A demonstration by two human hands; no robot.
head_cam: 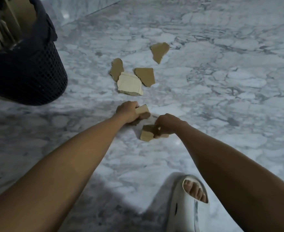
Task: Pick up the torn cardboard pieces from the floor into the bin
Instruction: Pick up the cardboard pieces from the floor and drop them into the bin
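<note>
My left hand (pixel 127 111) is closed around a small torn cardboard piece (pixel 143 111) just above the floor. My right hand (pixel 167 125) pinches another brown cardboard piece (pixel 146 133) that still touches the marble floor. Farther ahead lie several loose pieces: a pale one (pixel 129 84) overlapping a brown strip (pixel 116 68), a brown angular piece (pixel 146 76) beside it, and a brown pointed piece (pixel 159 51) farthest off. The dark mesh bin (pixel 29 72) stands at the upper left, lined with a dark bag and holding cardboard.
The floor is grey-white marble (pixel 221 97). My foot in a white open-toe slipper (pixel 190 205) rests at the bottom right, close under my right forearm. A tile seam (pixel 104 9) runs across the far floor.
</note>
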